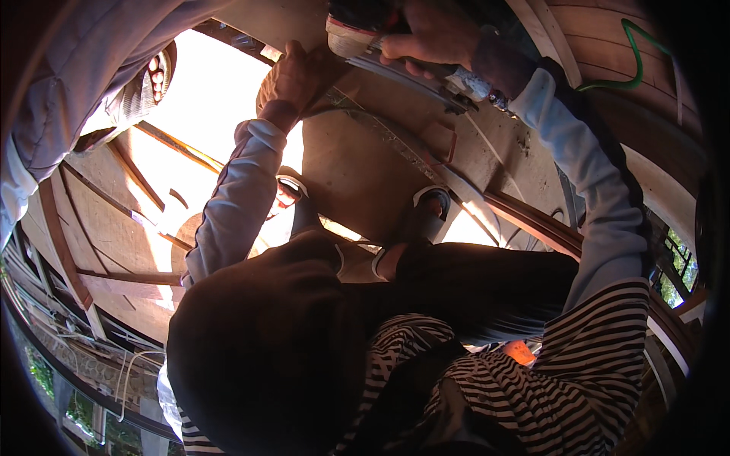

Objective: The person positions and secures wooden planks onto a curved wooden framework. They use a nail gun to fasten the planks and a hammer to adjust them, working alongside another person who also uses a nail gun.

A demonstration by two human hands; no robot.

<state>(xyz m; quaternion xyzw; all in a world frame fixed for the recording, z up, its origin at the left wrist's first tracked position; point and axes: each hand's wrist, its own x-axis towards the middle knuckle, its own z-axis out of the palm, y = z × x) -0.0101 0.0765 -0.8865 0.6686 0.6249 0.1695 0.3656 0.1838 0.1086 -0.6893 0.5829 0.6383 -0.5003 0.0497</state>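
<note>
My right hand [430,34] grips a power tool [357,30] with a pale body and a dark top, held at the far edge of a large curved wooden panel [357,167]. My left hand [293,76] is curled against the same panel just left of the tool, fingers closed on its upper edge. A thin curved wooden strip [426,163] runs across the panel below the tool. My feet in sandals [430,201] stand on the wood, and my dark trousers and striped shirt fill the lower view.
Another person in light grey clothing [68,83] stands at the upper left, one foot [156,76] showing. Wooden frames and slats [114,228] lie to the left. A green hose [635,53] curls at the upper right. An orange object [519,351] sits by my right side.
</note>
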